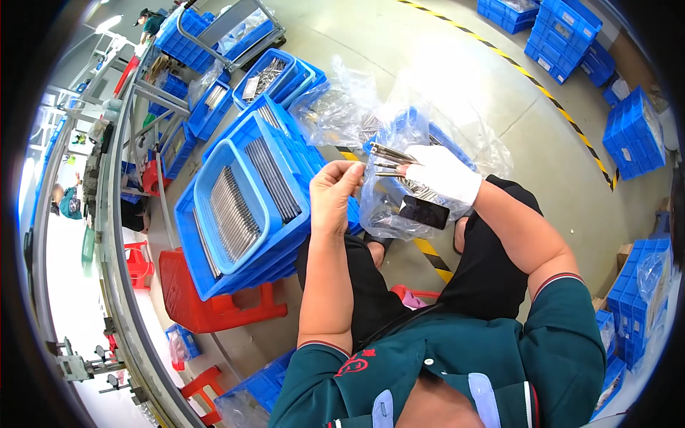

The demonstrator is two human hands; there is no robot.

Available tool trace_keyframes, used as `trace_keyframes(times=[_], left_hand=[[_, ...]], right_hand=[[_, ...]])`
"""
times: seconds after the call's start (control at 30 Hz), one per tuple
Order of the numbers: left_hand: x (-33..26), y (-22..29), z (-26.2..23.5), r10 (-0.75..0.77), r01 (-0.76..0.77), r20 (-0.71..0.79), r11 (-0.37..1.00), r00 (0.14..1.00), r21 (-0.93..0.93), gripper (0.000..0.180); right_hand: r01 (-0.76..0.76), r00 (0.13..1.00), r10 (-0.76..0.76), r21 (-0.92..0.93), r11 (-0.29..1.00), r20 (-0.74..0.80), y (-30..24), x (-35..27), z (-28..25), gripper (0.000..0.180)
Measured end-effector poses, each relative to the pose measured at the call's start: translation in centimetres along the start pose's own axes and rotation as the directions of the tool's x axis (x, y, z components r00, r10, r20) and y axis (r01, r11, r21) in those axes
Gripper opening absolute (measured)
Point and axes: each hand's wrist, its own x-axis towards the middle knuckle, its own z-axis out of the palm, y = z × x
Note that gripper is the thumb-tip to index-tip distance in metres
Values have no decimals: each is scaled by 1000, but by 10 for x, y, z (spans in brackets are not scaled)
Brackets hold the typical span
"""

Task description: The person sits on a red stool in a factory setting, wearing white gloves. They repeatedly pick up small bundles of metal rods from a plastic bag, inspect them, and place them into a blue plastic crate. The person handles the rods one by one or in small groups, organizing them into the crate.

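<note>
At the far left a curved conveyor line (118, 235) runs near to far, with a red plastic stool (207, 299) just right of it. On the stool sits a stack of blue plastic crates (285, 153); a lighter blue tray (210, 167) on top holds rows of thin metal rods (235, 207). Right of the crates, the bare left hand (334, 196) is raised with fingers curled, its fingertips pinching the near end of a small bundle of metal rods (389, 160). The right hand (442, 175), in a white glove, is closed around the other end of that bundle, held in the air above the person's lap. Just beneath the hands lies a clear plastic bag (399, 207) over another blue crate (446, 143). More blue crates (631, 135) stand stacked on the floor at the far right
</note>
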Motion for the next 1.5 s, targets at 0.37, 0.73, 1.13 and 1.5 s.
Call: trace_keyframes(times=[0.37, 0.73, 1.13, 1.5], left_hand=[[-3, -2, 4, -87, 77, 83, 990, 993, 118, 18], [2, -1, -12, -20, 22, -19, 998, 1000, 64, 18], [-3, 2, -11, -42, 38, 147, 999, 988, 32, 20], [-4, 8, -17, -29, 18, 105, 995, 994, 96, 17]], right_hand=[[17, 999, -14, -60, 998, 41, -2, -1, 9, 29], [-167, 979, 131, 243, 956, 157, -9, -1, 1, 22], [-371, 892, 113, 568, 735, 437, -1, -2, 5, 17], [-394, 886, 144, 553, 734, 441, -6, -2, 5, 17]])
